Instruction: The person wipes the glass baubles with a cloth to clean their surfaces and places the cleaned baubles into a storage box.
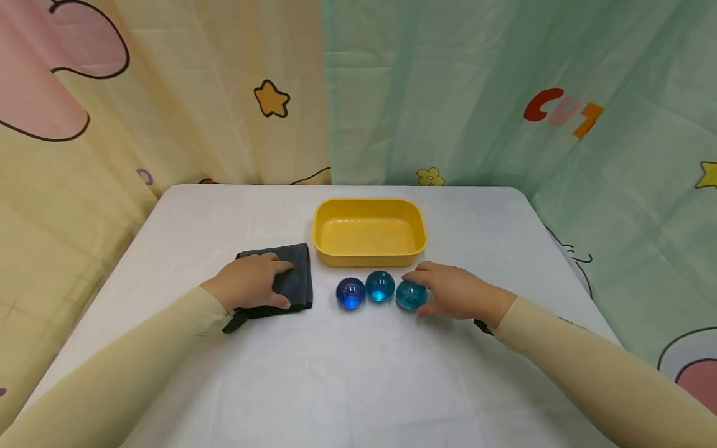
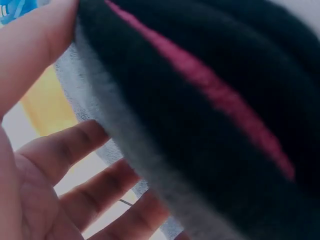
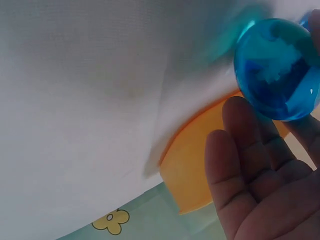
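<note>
My left hand point(image 1: 251, 281) rests on a folded dark grey cloth point(image 1: 295, 274), thumb and index finger spread apart. In the left wrist view, relaxed fingers point(image 2: 120, 182) touch the edge of the cloth point(image 2: 190, 125), which shows a pink stripe. My right hand point(image 1: 456, 291) holds a clear teal glass ball point(image 1: 411, 295) on the table between thumb and fingers. Seen from the right wrist, the ball point(image 3: 275, 70) sits against the fingertips. Beside it on the left are a light blue glass ball point(image 1: 380, 286) and a deep blue glass ball point(image 1: 350, 293).
A yellow rectangular tub point(image 1: 370, 258) stands behind the balls, to the right of the cloth. All lie on a table with a white cover point(image 1: 347, 373). Patterned curtains point(image 1: 392, 93) hang behind the table and along both sides.
</note>
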### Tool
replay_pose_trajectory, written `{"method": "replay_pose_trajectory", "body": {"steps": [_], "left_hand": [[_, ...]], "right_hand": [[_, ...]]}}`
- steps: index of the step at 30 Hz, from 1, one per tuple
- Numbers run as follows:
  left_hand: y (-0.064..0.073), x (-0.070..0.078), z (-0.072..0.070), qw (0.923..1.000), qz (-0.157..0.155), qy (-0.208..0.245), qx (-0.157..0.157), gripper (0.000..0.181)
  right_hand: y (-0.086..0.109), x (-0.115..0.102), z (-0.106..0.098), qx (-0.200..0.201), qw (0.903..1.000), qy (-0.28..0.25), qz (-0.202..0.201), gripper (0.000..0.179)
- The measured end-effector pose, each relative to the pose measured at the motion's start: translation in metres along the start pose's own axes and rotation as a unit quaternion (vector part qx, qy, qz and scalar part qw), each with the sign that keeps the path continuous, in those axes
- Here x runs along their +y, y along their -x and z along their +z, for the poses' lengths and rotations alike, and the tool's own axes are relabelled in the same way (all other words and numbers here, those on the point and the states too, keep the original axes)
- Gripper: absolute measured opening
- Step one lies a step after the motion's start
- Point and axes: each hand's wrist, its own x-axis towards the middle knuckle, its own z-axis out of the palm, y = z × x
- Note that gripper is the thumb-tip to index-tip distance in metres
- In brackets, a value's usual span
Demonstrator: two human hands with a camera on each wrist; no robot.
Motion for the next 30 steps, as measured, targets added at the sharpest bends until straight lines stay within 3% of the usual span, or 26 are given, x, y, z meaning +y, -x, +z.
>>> {"method": "replay_pose_trajectory", "body": {"steps": [6,14,30], "left_hand": [[-0.005,0.002,0.003,0.9999,-0.010,-0.005,-0.003,0.095],[-0.009,0.006,0.002,0.9999,-0.015,-0.007,-0.004,0.097],[-0.007,0.013,0.000,0.9999,-0.011,-0.005,0.009,0.086]], "right_hand": [[-0.004,0.003,0.002,0.003,0.9999,0.009,0.004,0.065],[-0.007,0.001,0.004,-0.010,0.9992,-0.022,0.032,0.069],[-0.005,0.001,0.010,0.012,0.9985,-0.036,0.038,0.071]]}}
